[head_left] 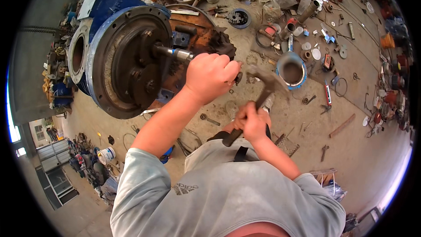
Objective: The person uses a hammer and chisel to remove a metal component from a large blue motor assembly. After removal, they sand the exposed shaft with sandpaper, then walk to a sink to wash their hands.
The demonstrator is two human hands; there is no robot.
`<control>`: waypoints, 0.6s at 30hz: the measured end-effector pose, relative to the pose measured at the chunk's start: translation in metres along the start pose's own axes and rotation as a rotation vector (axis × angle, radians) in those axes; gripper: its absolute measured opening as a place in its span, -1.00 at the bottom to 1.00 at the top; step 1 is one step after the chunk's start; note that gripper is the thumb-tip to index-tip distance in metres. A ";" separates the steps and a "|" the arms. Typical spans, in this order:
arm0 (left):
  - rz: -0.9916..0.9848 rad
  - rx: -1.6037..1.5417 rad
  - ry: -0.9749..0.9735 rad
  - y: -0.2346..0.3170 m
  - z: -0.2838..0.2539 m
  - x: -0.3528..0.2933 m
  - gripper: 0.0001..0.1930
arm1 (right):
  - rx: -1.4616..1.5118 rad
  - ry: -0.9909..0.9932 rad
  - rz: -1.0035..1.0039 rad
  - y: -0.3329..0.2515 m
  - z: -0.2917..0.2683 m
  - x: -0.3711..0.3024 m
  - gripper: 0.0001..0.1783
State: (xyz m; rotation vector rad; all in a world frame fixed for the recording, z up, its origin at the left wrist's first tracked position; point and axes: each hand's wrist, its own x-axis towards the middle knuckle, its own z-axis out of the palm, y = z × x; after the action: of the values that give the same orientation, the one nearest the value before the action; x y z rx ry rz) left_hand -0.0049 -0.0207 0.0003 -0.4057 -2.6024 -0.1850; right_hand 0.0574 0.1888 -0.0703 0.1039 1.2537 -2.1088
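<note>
A large round pump-like housing (97, 68) with a blue rim and a dark inner face stands at the left. From its dark inside a shiny metal shaft (173, 52) sticks out toward my left hand (210, 77). That hand is closed in a fist at the shaft's outer end, round a metal rod (239, 77) whose dark end shows past my fingers; the rest is hidden. My right hand (253, 123) grips a hammer (266, 90) by its dark handle. The hammer's head, smeared by motion, is just right of the rod's end, apart from it.
An orange metal base (192, 15) sits behind the housing. Right of centre stands a blue-rimmed ring-shaped part (303, 77). A caulking gun (327, 96), a wrench (324, 152) and many loose parts lie about the floor. A white bucket (106, 155) stands lower left.
</note>
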 end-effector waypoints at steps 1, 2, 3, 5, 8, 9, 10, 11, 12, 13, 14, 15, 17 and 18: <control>0.002 0.000 0.009 0.001 0.000 0.000 -0.87 | 0.043 0.012 -0.030 0.000 -0.009 -0.005 -0.47; 0.005 0.000 0.017 0.001 -0.001 0.001 -0.87 | 0.275 0.046 -0.100 0.007 -0.014 -0.005 -0.45; 0.008 -0.010 0.020 0.001 -0.001 0.002 -0.87 | 0.320 -0.004 -0.190 0.014 -0.016 -0.004 -0.45; 0.016 -0.030 0.025 0.001 0.000 0.004 -0.88 | 0.408 -0.103 -0.373 0.029 -0.018 0.000 -0.45; -0.025 0.003 0.039 -0.001 -0.004 0.008 -0.65 | -0.137 -0.006 0.079 0.005 0.000 0.002 -0.48; -0.053 -0.007 0.080 -0.008 -0.006 0.006 -0.65 | -0.162 0.029 0.130 -0.006 0.005 0.000 -0.48; -0.062 0.016 0.096 -0.014 -0.009 0.006 -0.65 | -0.067 0.011 0.052 -0.006 0.001 -0.001 -0.48; -0.070 0.038 0.111 -0.017 -0.012 0.006 -0.65 | 0.029 -0.007 -0.026 -0.007 -0.011 -0.004 -0.48; -0.023 -0.011 0.123 -0.011 -0.016 0.009 -0.65 | 0.123 -0.019 -0.109 -0.006 -0.024 -0.006 -0.47; 0.014 -0.052 0.135 -0.001 -0.020 0.010 -0.64 | 0.290 -0.084 -0.204 -0.011 -0.032 -0.007 -0.45; 0.099 -0.093 0.174 0.008 -0.018 0.010 -0.63 | 0.317 -0.062 -0.270 -0.016 -0.039 -0.008 -0.45; 0.128 -0.120 0.118 0.020 -0.026 0.013 -0.64 | 0.339 -0.033 -0.335 -0.026 -0.041 -0.011 -0.45; 0.114 -0.114 0.034 0.033 -0.025 0.011 -0.71 | 0.233 0.014 -0.313 -0.031 -0.054 -0.015 -0.45; 0.088 -0.120 0.013 0.031 -0.021 0.011 -0.74 | 0.179 0.038 -0.309 -0.033 -0.057 -0.016 -0.45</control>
State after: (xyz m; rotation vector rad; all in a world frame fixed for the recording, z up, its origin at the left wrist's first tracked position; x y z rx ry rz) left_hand 0.0055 0.0071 0.0259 -0.5588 -2.5620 -0.3128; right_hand 0.0358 0.2527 -0.0700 0.0299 1.1597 -2.4951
